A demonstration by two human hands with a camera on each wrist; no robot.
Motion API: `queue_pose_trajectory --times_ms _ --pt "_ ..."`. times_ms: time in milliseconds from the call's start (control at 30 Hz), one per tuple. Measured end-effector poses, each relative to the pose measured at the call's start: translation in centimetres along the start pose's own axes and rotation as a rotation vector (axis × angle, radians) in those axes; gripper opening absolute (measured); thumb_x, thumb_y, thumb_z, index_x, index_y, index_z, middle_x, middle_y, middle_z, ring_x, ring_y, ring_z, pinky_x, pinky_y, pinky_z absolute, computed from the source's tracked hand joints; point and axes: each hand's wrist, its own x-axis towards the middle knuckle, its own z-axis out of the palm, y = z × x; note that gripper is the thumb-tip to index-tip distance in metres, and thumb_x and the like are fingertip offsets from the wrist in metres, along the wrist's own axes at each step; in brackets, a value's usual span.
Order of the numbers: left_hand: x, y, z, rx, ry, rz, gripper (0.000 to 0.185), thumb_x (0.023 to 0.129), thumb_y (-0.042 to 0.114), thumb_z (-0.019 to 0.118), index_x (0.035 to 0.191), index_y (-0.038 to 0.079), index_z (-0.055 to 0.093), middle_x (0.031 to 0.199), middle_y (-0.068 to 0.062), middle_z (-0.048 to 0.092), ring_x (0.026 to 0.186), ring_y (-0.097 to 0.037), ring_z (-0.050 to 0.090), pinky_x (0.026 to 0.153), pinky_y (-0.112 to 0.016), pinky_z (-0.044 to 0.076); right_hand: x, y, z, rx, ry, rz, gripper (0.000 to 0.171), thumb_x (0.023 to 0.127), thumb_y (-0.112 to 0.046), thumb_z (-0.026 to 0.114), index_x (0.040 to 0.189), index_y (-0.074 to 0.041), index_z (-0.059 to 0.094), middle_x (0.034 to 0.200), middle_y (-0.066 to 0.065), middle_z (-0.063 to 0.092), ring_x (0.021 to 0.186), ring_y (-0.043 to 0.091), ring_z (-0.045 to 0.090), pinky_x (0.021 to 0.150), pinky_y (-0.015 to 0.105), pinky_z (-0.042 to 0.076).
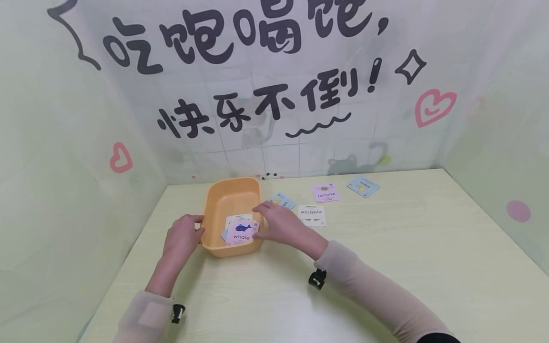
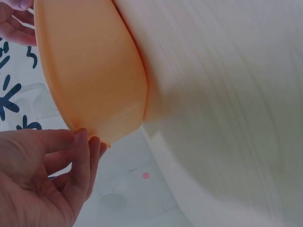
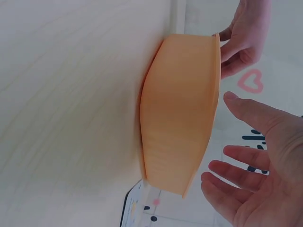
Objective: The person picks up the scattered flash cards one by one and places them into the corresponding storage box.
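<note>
An orange plastic basin (image 1: pixel 233 251) stands on the table, left of its middle. Inside it lie several picture cards, a whale card (image 1: pixel 242 232) on top. My left hand (image 1: pixel 182 234) holds the basin's left rim, and in the left wrist view the fingertips (image 2: pixel 81 134) pinch that rim. At the right rim is my right hand (image 1: pixel 280 224), its thumb close to the whale card. The right wrist view shows the right hand (image 3: pixel 265 163) with fingers apart and nothing between them, beside the basin's wall (image 3: pixel 177 111).
Right of the basin lie a blue card (image 1: pixel 283 200) partly behind my right hand, an eyebrow card (image 1: pixel 313 216), a tortoise card (image 1: pixel 326 192) and a pear card (image 1: pixel 363 186). A printed cloth (image 1: pixel 266 162) hangs along the table's back edge.
</note>
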Motion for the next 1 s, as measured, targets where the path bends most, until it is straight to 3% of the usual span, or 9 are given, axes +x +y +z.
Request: queue_pose_trajectory --times_ms 233,633,1000 --pt "-0.1 0.0 0.0 0.002 0.007 0.010 0.042 0.096 0.006 0.060 0.136 -0.006 0.056 0.131 -0.029 0.060 0.064 -0.015 0.064 0.052 -0.026 0.047 -0.2 1.6 -0.7 0.049 0.025 0.033 0.066 0.082 -0.037 0.081 0.136 -0.006 0.058 0.137 0.010 0.061 0.126 0.027 0.059 0.106 0.039 0.049" --pt "0.1 -0.2 0.1 0.012 0.010 0.014 0.041 0.096 0.007 0.060 0.135 -0.005 0.056 0.127 -0.027 0.062 0.062 -0.014 0.064 0.051 -0.026 0.045 -0.7 4.4 -1.9 0.077 0.005 0.180 0.068 0.083 -0.037 0.081 0.141 -0.011 0.055 0.143 0.010 0.057 0.126 0.028 0.059 0.103 0.042 0.051" --pt "0.1 -0.2 0.0 0.017 0.011 0.006 0.041 0.096 0.007 0.060 0.135 -0.005 0.057 0.130 -0.027 0.061 0.063 -0.015 0.060 0.052 -0.025 0.045 -1.5 8.1 -2.2 0.068 0.040 0.200 0.068 0.084 -0.036 0.079 0.139 -0.005 0.055 0.143 0.015 0.057 0.132 0.032 0.054 0.109 0.046 0.046"
